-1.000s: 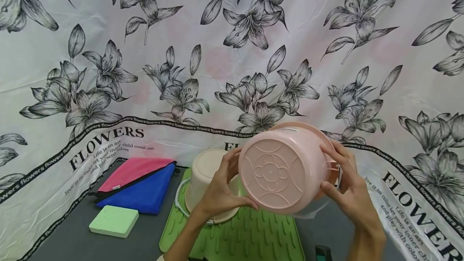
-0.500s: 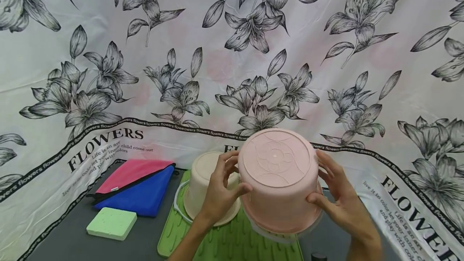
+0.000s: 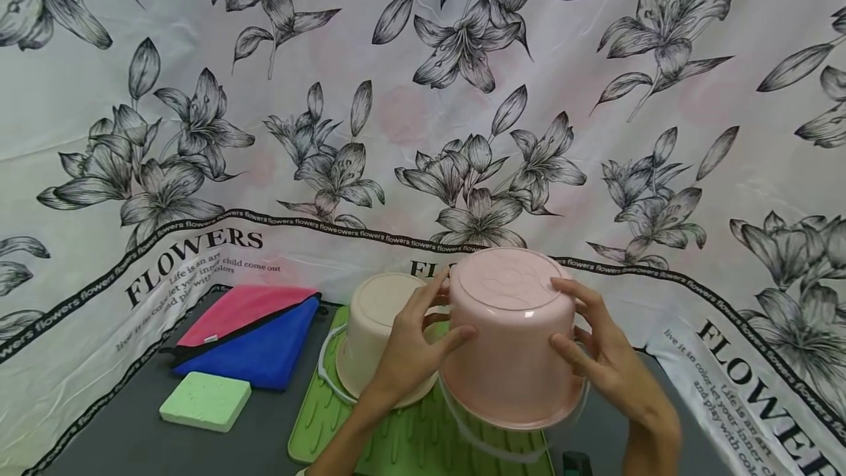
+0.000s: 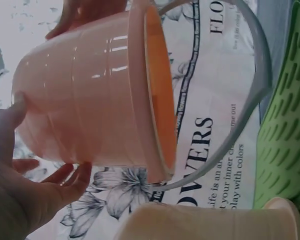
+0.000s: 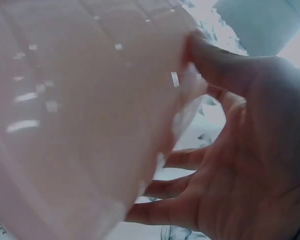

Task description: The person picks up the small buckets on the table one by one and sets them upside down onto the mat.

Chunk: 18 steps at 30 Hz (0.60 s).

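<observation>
A pink plastic bucket (image 3: 512,344) is held upside down over the right part of the green drying mat (image 3: 410,439), its base facing up. My left hand (image 3: 413,344) grips its left side, thumb in front and fingers behind. On the opposite side my right hand (image 3: 608,358) grips it near the base. The bucket's white handle (image 3: 496,450) hangs below the rim. In the left wrist view the orange-lit inside (image 4: 160,90) of the bucket shows past the rim, with the handle swung out. The right wrist view has my thumb and fingers around the bucket wall.
A cream bucket (image 3: 377,329) stands upside down on the mat's left part, its pale handle beside it. Left of the mat lie a folded pink and blue cloth (image 3: 251,336) and a light green sponge (image 3: 206,401). A dark object (image 3: 577,463) sits at the mat's lower right.
The pink bucket has turned from base facing me to base up, its rim swinging downward over the mat. Both hands have kept hold of it, and the handle now hangs below.
</observation>
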Available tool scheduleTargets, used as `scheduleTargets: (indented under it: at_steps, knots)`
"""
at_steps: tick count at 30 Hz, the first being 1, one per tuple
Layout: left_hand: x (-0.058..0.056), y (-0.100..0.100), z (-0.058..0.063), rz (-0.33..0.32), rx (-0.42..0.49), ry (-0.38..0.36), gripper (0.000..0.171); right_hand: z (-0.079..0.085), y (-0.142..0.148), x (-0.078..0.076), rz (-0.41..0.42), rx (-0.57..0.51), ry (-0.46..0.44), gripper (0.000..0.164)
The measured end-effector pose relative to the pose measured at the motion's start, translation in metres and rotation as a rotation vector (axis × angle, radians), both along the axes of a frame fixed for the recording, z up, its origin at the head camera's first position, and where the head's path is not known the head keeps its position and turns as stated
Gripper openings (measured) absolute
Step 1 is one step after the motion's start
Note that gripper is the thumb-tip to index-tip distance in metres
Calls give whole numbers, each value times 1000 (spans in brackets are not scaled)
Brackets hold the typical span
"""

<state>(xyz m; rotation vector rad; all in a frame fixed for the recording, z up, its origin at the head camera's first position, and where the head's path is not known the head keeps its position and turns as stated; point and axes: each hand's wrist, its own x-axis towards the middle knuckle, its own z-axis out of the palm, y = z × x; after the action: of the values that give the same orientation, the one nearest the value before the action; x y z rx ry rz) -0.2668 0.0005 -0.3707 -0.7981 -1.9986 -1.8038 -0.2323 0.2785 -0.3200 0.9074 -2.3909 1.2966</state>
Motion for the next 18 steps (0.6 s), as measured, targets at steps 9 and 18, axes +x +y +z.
scheduleTargets:
  at_steps: [9, 18]
  knots:
    - [-13, 6, -14, -60, -87, -64, 69, -14, 14, -15, -77, 53, -196, 75]
    - [-22, 12, -30, -11, -171, -150, 72, -34, 16, -42, -49, 71, -210, 69]
